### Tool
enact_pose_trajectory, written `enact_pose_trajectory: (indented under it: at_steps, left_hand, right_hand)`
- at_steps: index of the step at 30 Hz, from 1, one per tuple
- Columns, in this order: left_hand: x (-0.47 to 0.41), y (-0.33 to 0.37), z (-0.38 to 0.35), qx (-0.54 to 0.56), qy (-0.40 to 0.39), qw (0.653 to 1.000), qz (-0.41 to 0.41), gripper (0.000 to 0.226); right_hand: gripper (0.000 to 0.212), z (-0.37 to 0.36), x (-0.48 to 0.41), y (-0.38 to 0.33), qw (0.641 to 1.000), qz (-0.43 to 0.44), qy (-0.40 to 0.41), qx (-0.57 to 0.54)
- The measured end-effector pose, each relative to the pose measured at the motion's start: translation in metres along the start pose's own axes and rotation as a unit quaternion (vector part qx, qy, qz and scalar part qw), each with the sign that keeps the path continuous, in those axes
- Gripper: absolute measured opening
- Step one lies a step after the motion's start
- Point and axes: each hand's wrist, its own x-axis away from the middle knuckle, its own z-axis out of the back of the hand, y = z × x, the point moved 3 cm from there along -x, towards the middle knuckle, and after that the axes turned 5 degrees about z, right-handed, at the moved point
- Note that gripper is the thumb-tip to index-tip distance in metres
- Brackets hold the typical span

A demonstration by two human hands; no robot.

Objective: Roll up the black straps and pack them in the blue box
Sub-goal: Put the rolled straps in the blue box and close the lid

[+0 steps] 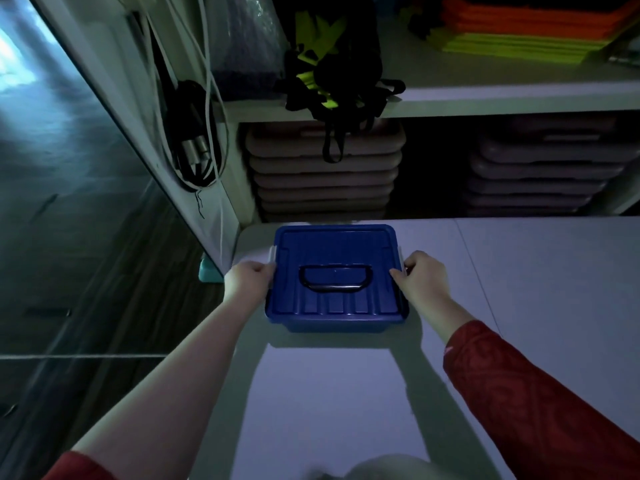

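Note:
The blue box [336,282] stands on the white table [519,289] near its far edge, with its blue lid on and a black handle lying flat on top. My left hand [247,277] grips the box's left side at the white clip. My right hand [420,271] grips the right side at the other clip. A bundle of black straps [341,84] mixed with neon yellow pieces hangs over the front edge of the shelf beyond the table. One black loop dangles below that shelf.
A white shelf unit [485,95] stands behind the table, with stacked grey trays [325,171] underneath and orange and yellow mats [519,26] on top. Cables [194,140] hang on the unit's left side. Dark floor lies to the left.

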Motion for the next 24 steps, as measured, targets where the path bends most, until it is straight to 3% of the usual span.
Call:
enact_pose_trajectory:
  at_steps: [3, 5, 14, 17, 24]
  left_hand:
    - [-0.010, -0.021, -0.004, 0.240, -0.121, 0.955, 0.128, 0.024]
    - [-0.008, -0.020, -0.005, 0.282, -0.176, 0.931, 0.152, 0.026]
    - [-0.015, -0.015, 0.001, 0.209, -0.218, 0.941, 0.150, 0.037]
    - [-0.015, -0.012, 0.002, 0.172, -0.232, 0.947, 0.140, 0.029]
    - [-0.009, -0.001, -0.014, 0.094, -0.176, 0.973, 0.117, 0.028]
  right_hand:
    - [0.022, 0.001, -0.004, 0.003, 0.999, -0.021, -0.008, -0.033]
    - [0.023, 0.001, -0.007, 0.003, 0.999, -0.023, -0.020, -0.031]
    - [0.034, 0.001, -0.018, 0.008, 0.992, -0.076, -0.055, -0.078]
    - [0.032, 0.002, -0.019, 0.006, 0.992, -0.081, -0.060, -0.072]
    - [0.033, 0.001, -0.021, 0.011, 0.988, -0.091, -0.077, -0.100]
